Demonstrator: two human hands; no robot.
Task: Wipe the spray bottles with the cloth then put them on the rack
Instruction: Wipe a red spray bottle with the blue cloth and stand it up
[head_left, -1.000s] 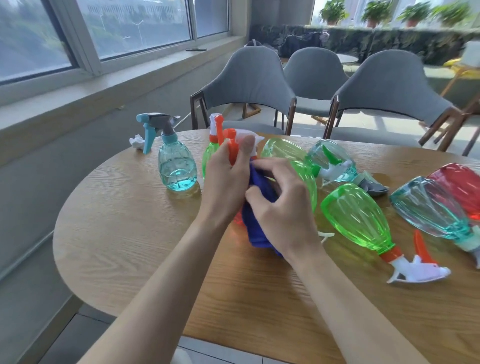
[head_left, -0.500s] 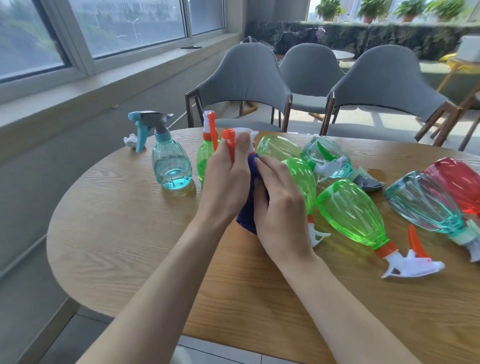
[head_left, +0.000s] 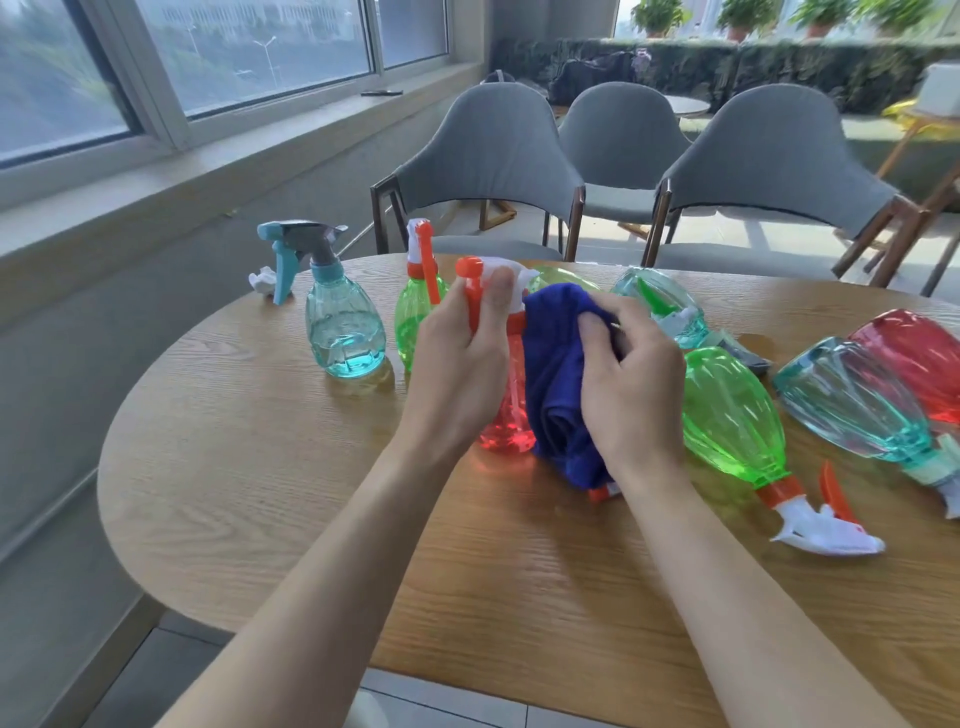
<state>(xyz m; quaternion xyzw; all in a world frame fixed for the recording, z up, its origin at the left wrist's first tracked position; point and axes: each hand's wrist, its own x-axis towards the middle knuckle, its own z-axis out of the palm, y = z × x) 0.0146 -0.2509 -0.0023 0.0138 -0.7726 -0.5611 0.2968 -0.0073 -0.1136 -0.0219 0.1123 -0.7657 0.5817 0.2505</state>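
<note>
Fingers of the left hand (head_left: 457, 374): curled round the neck of the red spray bottle (head_left: 506, 415), just under its white-and-orange trigger head, gripping it upright.
Fingers of the right hand (head_left: 628, 395): bent over a bunched blue cloth (head_left: 550, 374), holding it and pressing it against the bottle's right side.
Red spray bottle: near the middle of the wooden table (head_left: 260, 493), between the two hands; whether its base touches the tabletop cannot be told.
Blue cloth: covers the right side of the held bottle from the shoulder down to the base, and hangs below the right palm.
Near right: a green bottle (head_left: 732, 415) lies on its side just beside the right hand, its white-and-orange nozzle towards the viewer.
Further right: a teal bottle (head_left: 852, 400) and a red lying bottle (head_left: 914, 353) rest side by side, partly cut off by the frame edge.
Left of the hands: an upright teal bottle (head_left: 343, 332) holding a little liquid, and an upright green bottle (head_left: 410, 317) beside it.
Behind the cloth: another lying teal bottle (head_left: 660, 301) with a green trigger.
Far side: three grey chairs (head_left: 498, 150) stand beyond the table.
</note>
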